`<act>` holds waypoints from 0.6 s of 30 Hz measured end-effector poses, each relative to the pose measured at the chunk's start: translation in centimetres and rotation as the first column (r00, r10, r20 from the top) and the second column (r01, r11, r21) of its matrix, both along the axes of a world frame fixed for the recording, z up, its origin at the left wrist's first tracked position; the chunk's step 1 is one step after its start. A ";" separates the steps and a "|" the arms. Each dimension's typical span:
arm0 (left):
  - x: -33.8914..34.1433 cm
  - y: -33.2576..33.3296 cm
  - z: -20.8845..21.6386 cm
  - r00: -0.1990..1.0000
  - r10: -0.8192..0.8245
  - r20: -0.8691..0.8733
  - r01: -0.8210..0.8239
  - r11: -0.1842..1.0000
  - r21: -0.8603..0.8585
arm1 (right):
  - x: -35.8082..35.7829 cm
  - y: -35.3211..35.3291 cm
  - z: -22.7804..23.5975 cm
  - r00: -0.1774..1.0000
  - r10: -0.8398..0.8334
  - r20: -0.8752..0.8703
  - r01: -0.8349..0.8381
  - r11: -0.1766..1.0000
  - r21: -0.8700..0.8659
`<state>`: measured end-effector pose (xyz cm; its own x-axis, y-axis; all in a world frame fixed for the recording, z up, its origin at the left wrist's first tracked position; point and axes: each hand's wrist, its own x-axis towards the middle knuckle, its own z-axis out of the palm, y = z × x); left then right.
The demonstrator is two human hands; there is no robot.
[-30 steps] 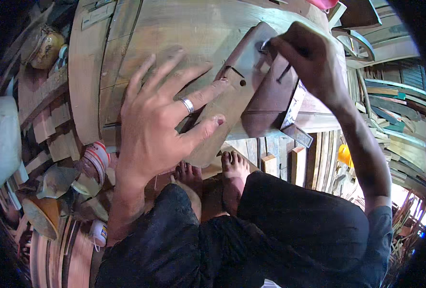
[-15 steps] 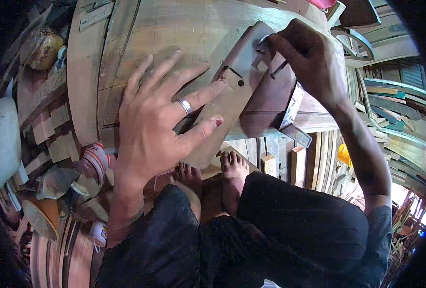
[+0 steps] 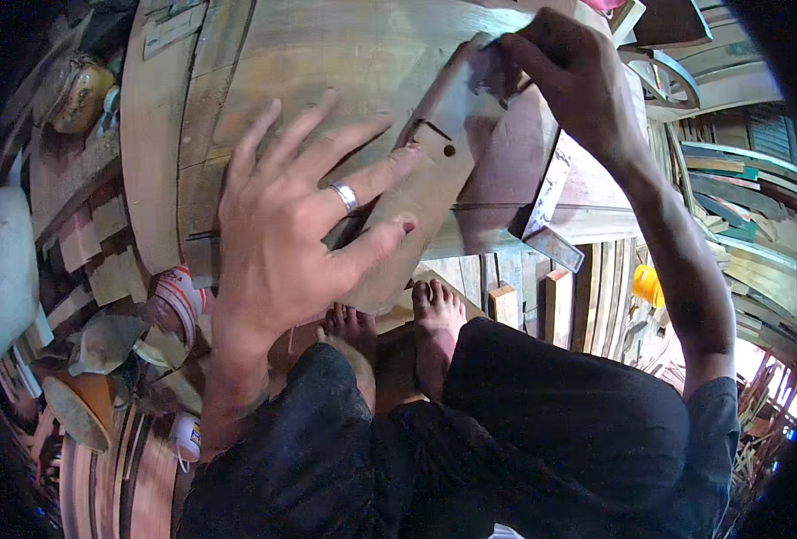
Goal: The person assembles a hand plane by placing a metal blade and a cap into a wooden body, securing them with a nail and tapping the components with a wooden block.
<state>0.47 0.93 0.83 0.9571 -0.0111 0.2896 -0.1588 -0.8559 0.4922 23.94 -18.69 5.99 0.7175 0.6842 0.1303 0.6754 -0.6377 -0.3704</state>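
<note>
Our left hand (image 3: 286,220), spread wide, touches the wood (image 3: 432,193), which slants up toward our right hand (image 3: 576,76), whose grip we can't tell.

Wooden bench top (image 3: 354,63), holed wooden piece (image 3: 407,229), apparently a metal square (image 3: 549,190)

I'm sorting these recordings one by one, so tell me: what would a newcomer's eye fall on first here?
Probably the left hand, spread wide left of centre, a silver-coloured ring on its index finger, which reaches to a wooden board. Next, perhaps, the right hand at upper right, and a bright yellow container that shows just left of the right forearm.
</note>
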 end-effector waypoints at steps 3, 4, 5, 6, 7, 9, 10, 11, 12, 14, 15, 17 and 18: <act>-0.1 0.4 0.3 1.000 0.010 -0.013 -0.010 1.000 -0.004 | -1.9 -0.6 0.7 0.998 0.062 0.006 -0.062 0.996 -0.062; 0.0 0.1 0.4 1.000 -0.010 -0.013 0.009 1.000 -0.018 | -2.1 -0.9 1.1 0.999 0.042 -0.001 -0.042 0.997 -0.070; 0.0 -0.2 0.6 1.000 -0.017 -0.012 0.017 1.000 -0.024 | -1.8 -0.8 1.1 1.000 0.026 -0.008 -0.027 0.998 -0.056; -0.2 -0.7 0.9 0.999 -0.012 -0.032 0.011 0.999 -0.032 | -1.2 -0.7 1.0 1.000 0.007 -0.016 -0.008 0.999 -0.041; -0.3 -1.0 1.2 0.999 -0.003 -0.053 0.001 0.999 -0.033 | -0.6 -0.4 0.7 1.000 -0.007 -0.025 0.006 1.000 -0.029; 0.2 -2.3 1.7 0.995 0.005 -0.099 -0.005 1.000 0.000 | -0.5 -0.3 0.4 1.000 -0.011 -0.022 0.011 1.000 -0.029; 0.6 -3.0 1.4 0.995 -0.018 -0.095 0.010 0.996 -0.086 | -0.8 -0.4 0.4 1.000 -0.003 -0.019 0.003 0.999 -0.035; 1.0 -3.5 1.1 0.995 -0.041 -0.089 0.026 0.985 -0.172 | -1.3 -0.4 0.4 1.000 0.007 -0.015 -0.008 0.999 -0.044; 1.2 -3.9 0.8 0.993 -0.081 -0.085 0.070 0.990 -0.124 | -1.5 -0.4 0.4 1.000 0.012 -0.010 -0.012 0.999 -0.053; 1.3 -4.1 0.7 0.989 -0.114 -0.094 0.106 0.990 -0.089 | -2.1 -0.2 0.8 1.000 0.015 -0.002 -0.015 0.997 -0.071; 1.4 -4.3 0.6 0.984 -0.147 -0.101 0.142 0.988 -0.055 | -2.1 -0.1 0.9 1.000 0.010 0.000 -0.010 0.997 -0.079; 1.5 -4.4 0.9 0.984 -0.145 -0.100 0.138 0.988 -0.076 | -1.9 0.5 1.4 1.000 -0.016 0.005 0.016 0.997 -0.073; 1.4 -4.5 1.1 0.985 -0.141 -0.097 0.131 0.987 -0.096 | -1.4 0.8 1.3 0.999 -0.045 0.005 0.045 0.997 -0.055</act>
